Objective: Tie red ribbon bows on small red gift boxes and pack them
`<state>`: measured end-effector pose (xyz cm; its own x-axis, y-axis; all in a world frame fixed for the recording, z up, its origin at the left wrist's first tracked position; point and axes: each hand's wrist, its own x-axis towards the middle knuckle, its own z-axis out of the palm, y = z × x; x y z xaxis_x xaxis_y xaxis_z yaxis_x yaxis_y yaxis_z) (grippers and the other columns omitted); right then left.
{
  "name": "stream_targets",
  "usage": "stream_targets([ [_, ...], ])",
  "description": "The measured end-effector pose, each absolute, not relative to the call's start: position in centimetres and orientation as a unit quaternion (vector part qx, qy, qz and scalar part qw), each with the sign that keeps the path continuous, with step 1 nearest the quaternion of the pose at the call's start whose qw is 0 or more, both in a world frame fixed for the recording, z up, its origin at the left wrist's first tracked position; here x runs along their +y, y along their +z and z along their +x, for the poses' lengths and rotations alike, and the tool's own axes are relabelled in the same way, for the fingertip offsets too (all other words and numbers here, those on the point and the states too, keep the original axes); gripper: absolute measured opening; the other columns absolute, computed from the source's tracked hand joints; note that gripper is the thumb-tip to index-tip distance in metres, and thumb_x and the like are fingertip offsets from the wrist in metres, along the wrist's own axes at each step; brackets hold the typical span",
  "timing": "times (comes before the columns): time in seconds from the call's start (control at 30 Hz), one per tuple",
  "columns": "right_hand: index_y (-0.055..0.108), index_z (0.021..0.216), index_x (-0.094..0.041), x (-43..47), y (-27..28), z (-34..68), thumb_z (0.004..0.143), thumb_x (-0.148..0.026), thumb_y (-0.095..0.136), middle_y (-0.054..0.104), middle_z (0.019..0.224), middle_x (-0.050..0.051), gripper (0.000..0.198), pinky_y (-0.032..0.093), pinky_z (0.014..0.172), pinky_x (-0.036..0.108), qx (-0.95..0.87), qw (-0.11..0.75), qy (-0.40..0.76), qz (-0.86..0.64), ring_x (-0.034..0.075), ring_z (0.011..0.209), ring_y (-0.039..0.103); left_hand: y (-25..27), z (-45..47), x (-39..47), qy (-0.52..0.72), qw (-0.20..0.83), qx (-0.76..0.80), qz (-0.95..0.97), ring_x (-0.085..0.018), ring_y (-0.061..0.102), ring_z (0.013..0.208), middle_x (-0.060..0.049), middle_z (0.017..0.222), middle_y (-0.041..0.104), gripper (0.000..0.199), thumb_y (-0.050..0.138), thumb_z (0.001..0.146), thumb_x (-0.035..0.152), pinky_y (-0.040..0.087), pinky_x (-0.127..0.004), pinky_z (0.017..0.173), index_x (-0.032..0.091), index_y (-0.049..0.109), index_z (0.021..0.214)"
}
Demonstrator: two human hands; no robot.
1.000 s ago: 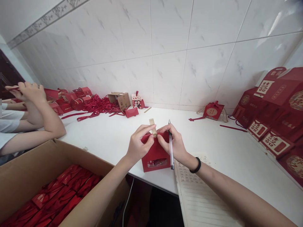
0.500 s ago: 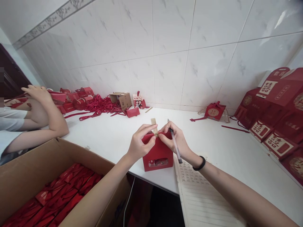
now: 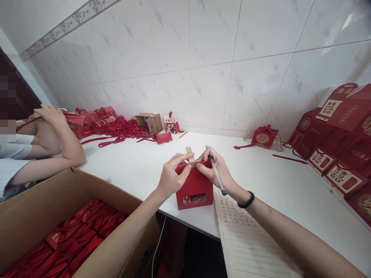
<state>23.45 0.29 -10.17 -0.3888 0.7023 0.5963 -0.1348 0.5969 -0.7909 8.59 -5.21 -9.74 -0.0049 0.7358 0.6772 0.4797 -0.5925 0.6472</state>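
Upright near the table's front edge stands a red gift box (image 3: 193, 185) with a small clear window low on its front. A gold ribbon (image 3: 190, 154) sticks up from the middle of its top edge. My left hand (image 3: 174, 173) pinches the ribbon's base between thumb and fingers at the box top. From the other side, my right hand (image 3: 216, 168) presses thumb and finger to the same spot. A pen (image 3: 217, 174) with a clear barrel rests in the right hand, slanting down across it. The fingertips hide just where the ribbon meets the box.
An open cardboard box (image 3: 107, 193) of red packages stands at the left. Under my right forearm lies a written notebook (image 3: 246, 239). Red boxes (image 3: 342, 143) are stacked at right; a ribbon heap (image 3: 130, 127) lies at back left. Another person's arm (image 3: 63, 143) rests on the table.
My hands keep their pinch on the ribbon and box top, nearly still. The pen has tilted slightly in my right hand. The other person's hand has a red strap showing beside it.
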Motion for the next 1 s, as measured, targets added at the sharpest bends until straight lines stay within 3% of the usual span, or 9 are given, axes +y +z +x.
stream_targets([
  [0.3,0.04,0.073,-0.021,0.0,-10.7,23.5,0.076,-0.023,0.055,0.059,0.077,0.0,0.015,0.04,0.06,0.026,-0.732,0.527,0.383,-0.198,0.015,0.069,0.052,-9.9,8.3,-5.2,0.558,0.146,0.417,0.702,-0.012,0.057,0.081,-0.003,0.087,0.057,0.03,0.049,0.079,0.012,0.05,-0.026,0.075,0.022,0.062,0.105],
  [0.77,0.037,0.071,-0.021,-0.1,-10.6,23.2,0.074,-0.025,0.055,0.059,0.071,-0.001,0.019,0.038,0.055,0.025,-0.731,0.528,0.379,-0.211,0.014,0.061,0.049,-9.7,8.5,-5.3,0.551,0.15,0.442,0.692,-0.014,0.058,0.084,-0.003,0.088,0.059,0.027,0.048,0.078,0.012,0.05,-0.027,0.078,0.02,0.059,0.101],
  [0.93,0.043,0.073,-0.021,0.0,-10.1,23.5,0.081,-0.034,0.054,0.062,0.074,0.002,0.019,0.043,0.062,0.029,-0.727,0.524,0.402,-0.19,0.016,0.067,0.055,-10.4,7.0,-6.1,0.531,0.145,0.429,0.717,-0.018,0.057,0.098,-0.007,0.102,0.058,0.065,0.055,0.074,0.016,0.045,-0.037,0.092,0.021,0.028,0.132],
  [1.0,0.043,0.074,-0.021,0.9,-10.2,23.8,0.084,-0.04,0.048,0.063,0.077,0.004,0.023,0.046,0.067,0.031,-0.699,0.527,0.442,-0.196,0.018,0.071,0.058,-10.9,5.9,-6.8,0.487,0.167,0.473,0.715,-0.02,0.055,0.105,-0.009,0.11,0.058,0.061,0.058,0.075,0.021,0.044,-0.039,0.094,0.021,0.033,0.131],
])
